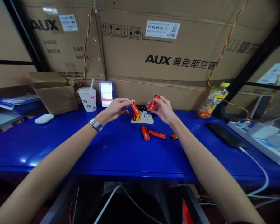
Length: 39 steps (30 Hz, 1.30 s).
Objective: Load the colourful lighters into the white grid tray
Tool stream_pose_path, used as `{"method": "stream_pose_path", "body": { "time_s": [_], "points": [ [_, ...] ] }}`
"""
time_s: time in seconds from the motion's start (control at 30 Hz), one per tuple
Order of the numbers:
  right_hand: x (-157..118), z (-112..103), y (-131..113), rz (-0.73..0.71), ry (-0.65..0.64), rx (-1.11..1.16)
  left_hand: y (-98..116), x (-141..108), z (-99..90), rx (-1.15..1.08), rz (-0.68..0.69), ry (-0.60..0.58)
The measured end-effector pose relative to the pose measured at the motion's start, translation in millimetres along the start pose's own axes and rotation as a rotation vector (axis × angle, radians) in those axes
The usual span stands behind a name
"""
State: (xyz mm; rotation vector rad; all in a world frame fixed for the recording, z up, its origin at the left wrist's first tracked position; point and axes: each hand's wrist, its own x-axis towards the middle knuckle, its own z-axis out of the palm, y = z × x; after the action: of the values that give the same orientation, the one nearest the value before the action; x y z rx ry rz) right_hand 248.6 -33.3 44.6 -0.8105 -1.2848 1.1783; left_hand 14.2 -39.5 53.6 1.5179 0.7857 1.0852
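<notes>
My left hand (119, 108), with a metal watch on the wrist, pinches a red lighter (135, 109) tilted over the left part of a small lighter tray (142, 121). Another red lighter (153, 104) is between the fingers of my right hand (164, 109), just above the tray's right side. Yellow, white and dark red lighters stand in the tray's front, with black tops behind them; some slots at the right show no lighter. On the blue table before the tray lie red lighters (157, 134), one partly hidden by my right forearm.
To the left are a patterned paper cup (90, 101) with a straw, a lit phone (106, 95), a cardboard box (57, 95) and a white case (44, 119). A drink bottle (213, 101), a black phone (225, 135) and a power strip (259, 140) with cables are at right. Large cartons (130, 56) stand behind.
</notes>
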Motion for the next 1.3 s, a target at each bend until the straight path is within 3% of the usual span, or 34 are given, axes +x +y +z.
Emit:
{"method": "stream_pose_path", "body": {
  "time_s": [0.17, 0.4, 0.57, 0.9, 1.03, 1.3],
  "points": [
    [2, 0, 4, 0.062, 0.056, -0.104, 1, 0, 6.1, -0.096, -0.12, 0.077],
    [6, 1, 10, -0.003, 0.078, -0.335, 2, 0, 12.0, -0.037, -0.178, 0.047],
    [6, 0, 11, 0.046, 0.066, -0.311, -8, 5, 11.3, 0.003, -0.219, 0.062],
    [3, 0, 9, 0.076, 0.187, -0.492, -16, 6, 16.4, 0.213, -0.111, 0.156],
    [5, 2, 8, 0.138, 0.239, -0.467, -17, 6, 18.2, 0.352, -0.103, 0.195],
    [10, 3, 12, 0.102, 0.232, -0.501, -17, 7, 21.8, 0.397, -0.088, 0.197]
  ]
}}
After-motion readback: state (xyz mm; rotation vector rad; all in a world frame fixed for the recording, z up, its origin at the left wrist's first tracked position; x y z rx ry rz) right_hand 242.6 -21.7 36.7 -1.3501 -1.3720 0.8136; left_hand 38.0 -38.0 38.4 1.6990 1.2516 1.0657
